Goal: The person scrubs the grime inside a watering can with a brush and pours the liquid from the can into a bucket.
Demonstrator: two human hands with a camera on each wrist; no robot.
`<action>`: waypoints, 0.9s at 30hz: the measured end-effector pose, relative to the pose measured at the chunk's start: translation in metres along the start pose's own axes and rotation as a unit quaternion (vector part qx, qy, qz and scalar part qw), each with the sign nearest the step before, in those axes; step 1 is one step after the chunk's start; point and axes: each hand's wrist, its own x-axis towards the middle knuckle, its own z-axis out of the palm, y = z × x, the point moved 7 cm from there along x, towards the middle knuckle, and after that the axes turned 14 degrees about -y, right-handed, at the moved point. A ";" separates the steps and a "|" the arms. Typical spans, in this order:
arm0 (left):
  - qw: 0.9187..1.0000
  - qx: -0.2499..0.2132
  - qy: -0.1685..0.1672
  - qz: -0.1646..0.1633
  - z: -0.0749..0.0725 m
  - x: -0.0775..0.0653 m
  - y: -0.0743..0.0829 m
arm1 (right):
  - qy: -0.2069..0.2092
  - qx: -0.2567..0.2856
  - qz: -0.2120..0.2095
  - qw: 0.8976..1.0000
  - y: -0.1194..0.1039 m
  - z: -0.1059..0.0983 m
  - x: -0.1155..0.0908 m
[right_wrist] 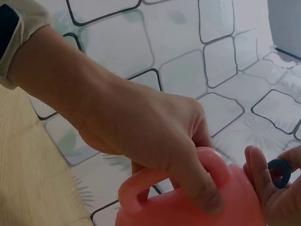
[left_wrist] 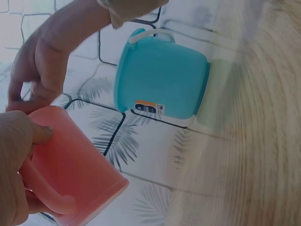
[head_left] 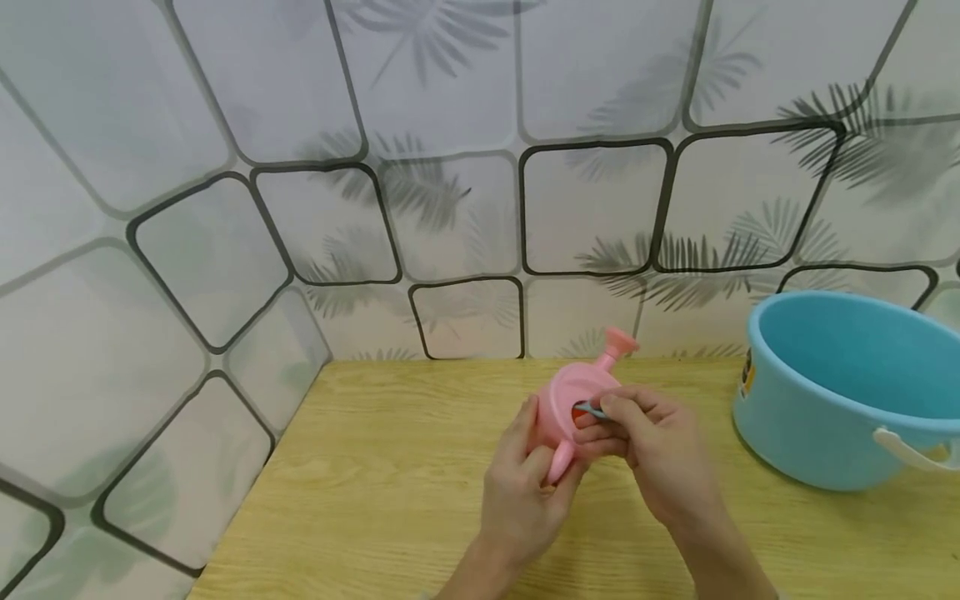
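Observation:
A pink toy watering can (head_left: pixel 573 379) is tilted over the table, its rose-headed spout pointing up and away. My left hand (head_left: pixel 517 492) grips it near the handle; in the right wrist view the left hand (right_wrist: pixel 174 136) has its fingers through the handle loop. My right hand (head_left: pixel 660 442) is at the can's opening, pinching a small blue thing (head_left: pixel 595 411) between thumb and finger. In the right wrist view that thing shows as a blue ring (right_wrist: pixel 287 172). Something orange-red shows just inside the opening; its kind is hidden.
A light-blue bucket (head_left: pixel 795 442) with a white handle (head_left: pixel 911 451) stands on the right of the wood-grain table (head_left: pixel 360 483). A patterned wall (head_left: pixel 465 217) runs along the table's back and left edges.

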 end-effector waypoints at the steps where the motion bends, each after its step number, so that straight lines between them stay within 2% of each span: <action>1: 1.000 0.002 0.003 0.004 0.000 0.000 0.001 | 0.002 -0.007 0.004 1.000 0.000 0.002 0.000; 4: 1.000 0.003 0.011 0.007 0.000 -0.001 0.002 | 0.010 -0.008 -0.004 1.000 -0.002 0.004 -0.003; 7: 1.000 -0.010 0.017 -0.002 -0.001 -0.001 -0.001 | 0.016 -0.011 -0.020 1.000 -0.008 0.005 -0.009; 11: 1.000 -0.009 0.018 0.005 -0.002 0.000 -0.001 | 0.016 -0.023 -0.001 1.000 -0.006 0.005 -0.007; 14: 1.000 -0.001 0.015 0.013 -0.002 0.000 0.001 | -0.006 -0.010 0.003 1.000 -0.002 0.003 -0.003; 18: 1.000 -0.012 0.016 0.006 -0.003 0.001 0.000 | -0.054 0.022 -0.036 0.998 -0.009 -0.002 -0.007; 20: 1.000 -0.024 0.019 0.003 -0.004 0.002 -0.001 | -0.060 0.020 -0.043 0.997 -0.012 -0.004 -0.009; 25: 0.999 -0.010 0.017 0.027 -0.006 0.003 0.001 | -0.049 -0.009 0.002 0.999 -0.005 -0.002 -0.001; 27: 0.999 -0.003 0.017 0.036 -0.005 0.003 0.002 | -0.053 -0.013 0.007 0.998 -0.004 -0.001 -0.001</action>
